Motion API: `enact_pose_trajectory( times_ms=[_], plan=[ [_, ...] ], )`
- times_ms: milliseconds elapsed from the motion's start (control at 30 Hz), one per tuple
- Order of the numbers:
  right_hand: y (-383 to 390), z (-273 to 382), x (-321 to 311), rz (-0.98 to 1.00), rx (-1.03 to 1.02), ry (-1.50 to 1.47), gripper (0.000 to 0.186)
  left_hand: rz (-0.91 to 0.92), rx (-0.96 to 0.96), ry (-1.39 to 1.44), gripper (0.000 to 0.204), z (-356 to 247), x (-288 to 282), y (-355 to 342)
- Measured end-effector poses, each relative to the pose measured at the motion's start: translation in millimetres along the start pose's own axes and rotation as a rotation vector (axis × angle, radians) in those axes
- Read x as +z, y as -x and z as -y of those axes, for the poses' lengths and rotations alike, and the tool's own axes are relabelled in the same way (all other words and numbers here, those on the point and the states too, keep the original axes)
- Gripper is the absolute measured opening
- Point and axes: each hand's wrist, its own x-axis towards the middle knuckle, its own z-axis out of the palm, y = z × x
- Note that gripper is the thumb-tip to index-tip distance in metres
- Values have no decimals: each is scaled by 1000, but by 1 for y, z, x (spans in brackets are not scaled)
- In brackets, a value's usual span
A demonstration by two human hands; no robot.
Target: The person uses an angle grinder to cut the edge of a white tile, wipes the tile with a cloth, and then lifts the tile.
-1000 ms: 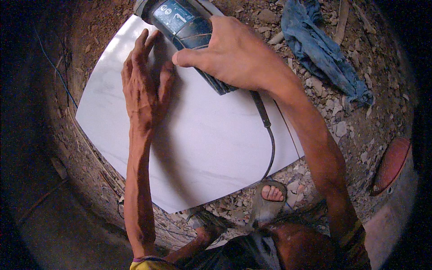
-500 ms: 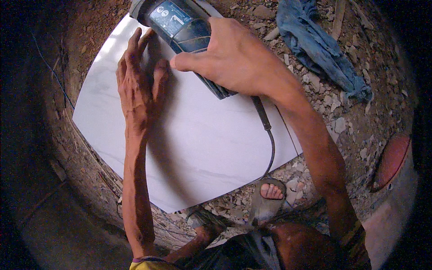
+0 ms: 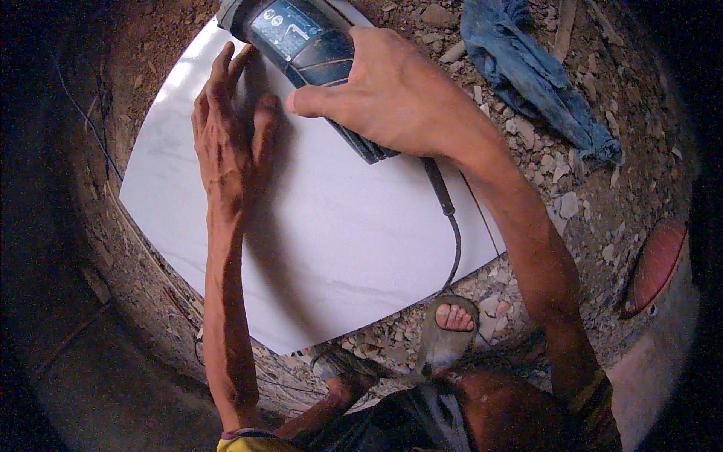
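A large white marble-patterned tile (image 3: 354,233) lies on rubble, a thin dark line near its right edge. My right hand (image 3: 395,102) is closed around the body of a blue and black corded power tool (image 3: 290,38) at the tile's top. The tool's head is partly cut off by the picture's top edge, and its cord (image 3: 457,252) runs down across the tile. My left hand (image 3: 226,143) lies on the tile just left of and below the tool, fingers stretched out, fingertips close to its head; whether they touch it I cannot tell.
A crumpled blue cloth (image 3: 531,90) lies on broken rubble (image 3: 565,181) at upper right. A reddish rounded object (image 3: 655,267) sits at the right. A sandaled foot (image 3: 452,324) is by the tile's lower edge. A thin blue wire (image 3: 86,113) runs along the left.
Over the last second both my hands and the tool have shifted slightly leftward in the picture, as has the tile. My grip on the tool looks the same.
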Motion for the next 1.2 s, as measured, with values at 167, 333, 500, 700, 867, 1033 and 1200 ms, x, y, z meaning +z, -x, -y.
enact_pose_trajectory(
  times_ms=[167,333,500,700,867,1033,1200],
  plan=[
    [1,0,2,-10,-15,-13,56,-19,7,-10,74,3,0,1],
    [2,-5,2,-6,-27,5,57,-22,30,21,74,5,4,2],
    [4,-4,2,-13,-5,10,57,9,-7,-7,73,1,-2,0],
    [6,-8,3,-8,-20,7,57,41,-68,-31,72,-3,-4,5],
    [9,-4,1,-1,-8,2,57,-9,-10,4,73,-2,-3,0],
    [11,-6,2,-16,-12,18,56,24,-39,-4,75,-3,-3,1],
    [15,1,-3,17,18,-5,54,9,-22,-18,76,-3,-6,2]
  ],
)
